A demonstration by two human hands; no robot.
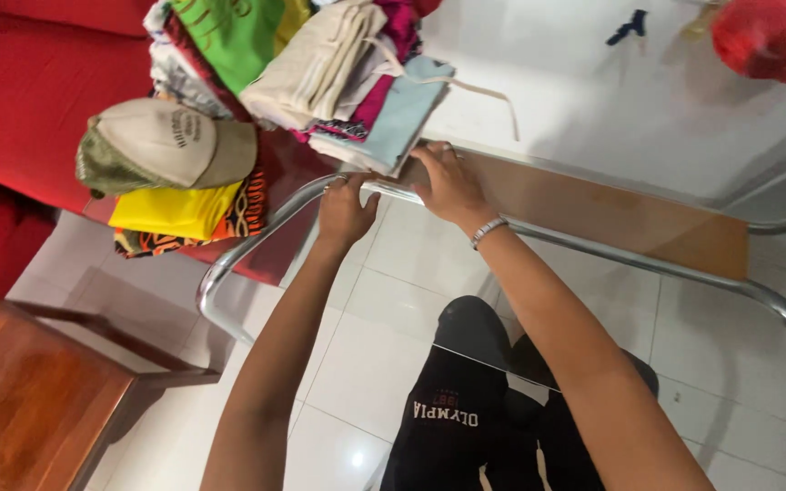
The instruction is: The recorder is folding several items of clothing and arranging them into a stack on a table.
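Hands are both up at the far edge of the glass counter [593,209] right now. Left hand [346,211] has its fingers curled over the chrome tube [256,238] at the far left corner, pressed together. Right hand [448,186] lies flat beside it, fingers loosely spread, tips just touching the light blue cloth [400,116] at the bottom of the folded clothes pile [320,68]. Pile sits on the red sofa [20,100], hanging toward the counter – most of it looks folded already. Another stack [179,214] with a cap [170,145] on top sits to the left. Neither hand is lifting anything.
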